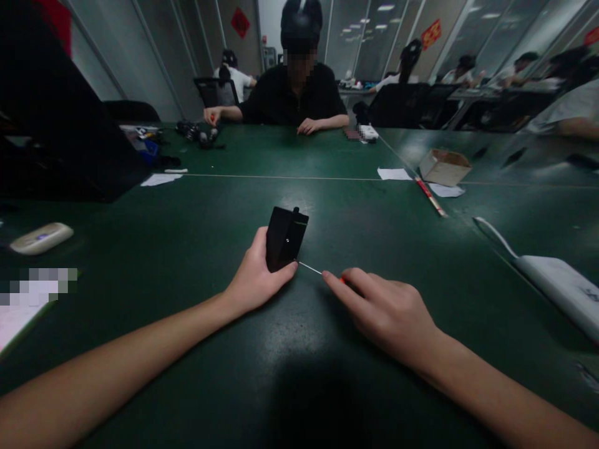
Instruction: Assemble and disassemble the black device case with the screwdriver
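My left hand [256, 274] is closed around the lower part of a black box [286, 236], which is tilted above the green table [224, 231]. The box has a small knob on its top end and a small bright screw or dot on one face. In my right hand [390, 308] is a screwdriver [310, 268] with a thin metal shaft; a bit of its orange handle shows between the fingers. The shaft's tip points at the box's lower corner, close to my left thumb. Whether the tip touches the box I cannot tell.
To the right lie a white power strip [556, 284] with its cable, a cardboard box [444, 167] and a red-and-white stick [430, 197]. A white oval object [42, 238] and papers are on the left. Across the table sits a person in black [294, 93].
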`<state>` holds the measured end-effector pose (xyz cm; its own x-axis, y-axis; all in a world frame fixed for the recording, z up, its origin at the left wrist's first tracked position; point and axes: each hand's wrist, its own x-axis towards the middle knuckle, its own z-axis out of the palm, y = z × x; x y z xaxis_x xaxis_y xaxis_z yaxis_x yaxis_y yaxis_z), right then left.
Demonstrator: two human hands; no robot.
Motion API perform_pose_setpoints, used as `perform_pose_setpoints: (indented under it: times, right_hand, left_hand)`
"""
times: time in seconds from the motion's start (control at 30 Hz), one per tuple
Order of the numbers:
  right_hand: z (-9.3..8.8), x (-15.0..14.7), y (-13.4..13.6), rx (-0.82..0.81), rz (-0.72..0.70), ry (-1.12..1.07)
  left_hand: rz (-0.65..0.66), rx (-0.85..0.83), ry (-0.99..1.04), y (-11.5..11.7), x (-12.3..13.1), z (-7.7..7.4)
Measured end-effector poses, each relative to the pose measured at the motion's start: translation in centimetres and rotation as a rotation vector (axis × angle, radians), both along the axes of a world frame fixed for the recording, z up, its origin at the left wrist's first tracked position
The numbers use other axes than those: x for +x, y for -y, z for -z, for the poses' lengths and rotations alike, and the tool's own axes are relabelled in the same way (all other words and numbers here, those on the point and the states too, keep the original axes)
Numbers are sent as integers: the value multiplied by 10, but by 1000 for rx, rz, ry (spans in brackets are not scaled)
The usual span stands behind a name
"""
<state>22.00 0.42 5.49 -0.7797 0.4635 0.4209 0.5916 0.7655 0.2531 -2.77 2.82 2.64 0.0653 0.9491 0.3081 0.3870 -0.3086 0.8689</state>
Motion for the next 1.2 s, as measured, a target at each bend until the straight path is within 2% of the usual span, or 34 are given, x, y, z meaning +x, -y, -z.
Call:
perform_pose_setpoints:
  times: [0.1,0.2,0.3,0.43,0.67,1.2]
  right_hand:
    - [-3,1,-4,-186,63,-110]
    - [-8,1,-7,-386,106,-332]
    - [-12,0,-7,-496,136,-528]
    - [-16,-6,-4,-598,124,-623]
    - [-19,-14,2,-689,108,-666]
    - [-16,-17,0,-722,103,-687]
  left_hand:
    - [50,-24,23,-2,-1,1]
    - [86,-46,69,-4,-3,1]
    - [51,-56,175,-6,-2,1]
    - [22,-76,280,-7,1,0]
    - [12,-73,297,-8,2,0]
    - [49,-8,166,-5,3,-1]
